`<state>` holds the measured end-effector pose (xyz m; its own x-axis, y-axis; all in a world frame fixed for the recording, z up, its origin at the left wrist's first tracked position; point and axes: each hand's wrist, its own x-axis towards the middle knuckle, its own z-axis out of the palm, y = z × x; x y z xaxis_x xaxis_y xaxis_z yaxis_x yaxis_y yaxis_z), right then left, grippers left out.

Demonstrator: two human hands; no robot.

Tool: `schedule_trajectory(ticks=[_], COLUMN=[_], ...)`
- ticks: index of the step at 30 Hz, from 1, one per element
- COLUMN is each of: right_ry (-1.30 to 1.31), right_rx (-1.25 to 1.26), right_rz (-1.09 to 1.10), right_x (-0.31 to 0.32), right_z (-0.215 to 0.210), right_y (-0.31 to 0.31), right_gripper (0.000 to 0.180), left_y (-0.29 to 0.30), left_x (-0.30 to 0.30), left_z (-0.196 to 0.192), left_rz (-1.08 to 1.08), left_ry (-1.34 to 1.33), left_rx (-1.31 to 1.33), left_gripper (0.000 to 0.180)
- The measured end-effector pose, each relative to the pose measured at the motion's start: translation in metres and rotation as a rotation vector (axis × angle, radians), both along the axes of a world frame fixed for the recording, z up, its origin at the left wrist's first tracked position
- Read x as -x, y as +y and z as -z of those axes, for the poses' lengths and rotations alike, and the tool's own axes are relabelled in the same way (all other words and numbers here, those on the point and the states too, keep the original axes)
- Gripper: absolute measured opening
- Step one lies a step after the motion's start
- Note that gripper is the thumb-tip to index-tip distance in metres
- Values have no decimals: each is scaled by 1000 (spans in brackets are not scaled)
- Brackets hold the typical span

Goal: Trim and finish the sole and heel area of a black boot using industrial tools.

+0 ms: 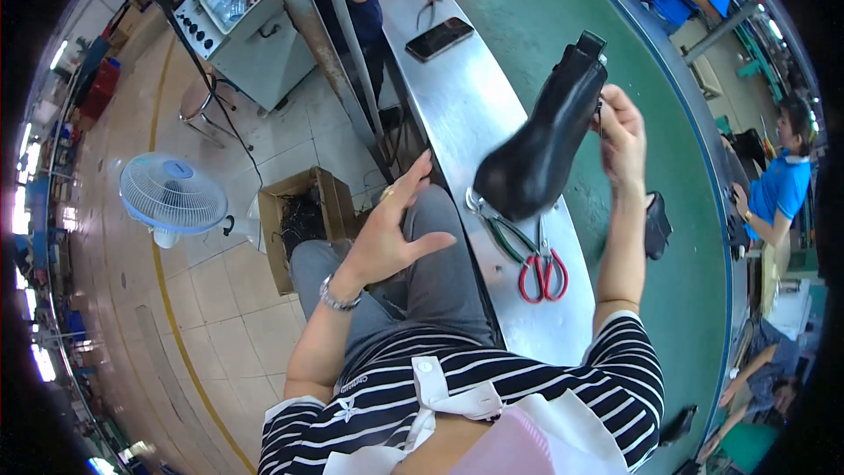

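Observation:
A black leather shoe point(545, 141), its rounded toe toward me, is over the metal ledge and the edge of the green surface. Beside its far right side is my right hand point(622, 132), fingers pinched together on something small and dark that I cannot make out. My left hand point(391, 233) is held above my lap with thumb and fingers spread and nothing in it. Just below the shoe's toe, red-handled scissors point(554, 274) and green-handled pliers point(505, 240) lie on the metal ledge point(466, 114).
A phone point(440, 39) and pincers point(430, 9) lie farther up the ledge. Another black shoe point(657, 227) rests on the green surface point(677, 167). On my left are an open cardboard box point(336, 202), a fan point(176, 195) and a metal post point(330, 53). Several people sit nearby.

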<state>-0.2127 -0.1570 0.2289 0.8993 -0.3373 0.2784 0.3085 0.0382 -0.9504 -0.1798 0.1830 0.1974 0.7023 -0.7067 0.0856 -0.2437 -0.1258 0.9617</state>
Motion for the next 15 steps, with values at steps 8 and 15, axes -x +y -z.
schedule_trajectory(ticks=[8,15], right_ry=[197,453], right_rx=[-425,-232], right_rz=[-408,-494], right_x=[-5,6], right_z=[59,82], right_y=[139,200], right_gripper=[18,33], left_y=[26,92], left_x=[42,73], left_z=[29,69], left_rz=[162,-3], left_ry=[195,309], left_rx=[335,343], left_gripper=[126,118])
